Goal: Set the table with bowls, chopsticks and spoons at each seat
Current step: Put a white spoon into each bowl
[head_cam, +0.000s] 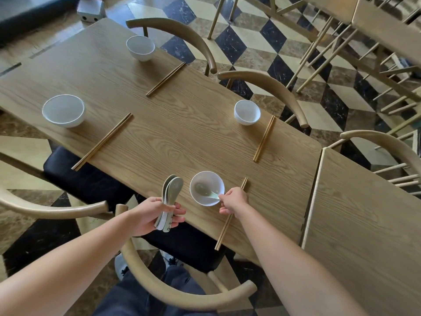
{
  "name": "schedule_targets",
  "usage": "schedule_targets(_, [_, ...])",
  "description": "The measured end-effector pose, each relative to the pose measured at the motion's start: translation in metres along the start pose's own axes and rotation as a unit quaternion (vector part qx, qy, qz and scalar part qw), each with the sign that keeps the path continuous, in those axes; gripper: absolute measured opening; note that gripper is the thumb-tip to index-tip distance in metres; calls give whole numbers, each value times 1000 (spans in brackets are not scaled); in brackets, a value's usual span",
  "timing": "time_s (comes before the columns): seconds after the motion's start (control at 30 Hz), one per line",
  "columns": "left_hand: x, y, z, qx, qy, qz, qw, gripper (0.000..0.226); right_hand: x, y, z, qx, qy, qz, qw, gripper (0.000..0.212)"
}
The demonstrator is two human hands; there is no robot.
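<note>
On the wooden table (182,124) stand several white bowls, each with a pair of chopsticks beside it. In the nearest bowl (206,188) lies a pale green spoon (205,189); my right hand (233,200) pinches its handle at the bowl's rim. That bowl's chopsticks (230,216) run partly under this hand. My left hand (157,216) grips a stack of spoons (169,199) by the handles, just left of the bowl. The other bowls, at the left (63,111), far (140,48) and right (247,112), hold no spoon.
Curved wooden chairs ring the table: one right below me (182,290), two on the far side (268,87). Dark seat cushions (86,181) sit at the near edge. A second table (364,224) butts against the right end. More chairs stand at the upper right.
</note>
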State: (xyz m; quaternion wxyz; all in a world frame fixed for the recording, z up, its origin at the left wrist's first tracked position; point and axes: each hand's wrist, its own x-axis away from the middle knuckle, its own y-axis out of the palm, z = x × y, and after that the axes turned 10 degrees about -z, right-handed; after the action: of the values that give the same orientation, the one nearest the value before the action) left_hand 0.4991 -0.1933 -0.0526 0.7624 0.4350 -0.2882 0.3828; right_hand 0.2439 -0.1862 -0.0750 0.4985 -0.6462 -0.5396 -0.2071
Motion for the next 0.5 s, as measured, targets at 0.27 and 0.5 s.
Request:
schedule_targets(0.27, [7, 2, 0, -3, -3, 2, 1000, 22, -1, 8, 2, 41, -14, 67, 997, 31])
schedule_targets(0.5, [10, 3, 2, -14, 8, 0, 1000, 21, 16, -2, 1, 122, -31, 92, 988, 24])
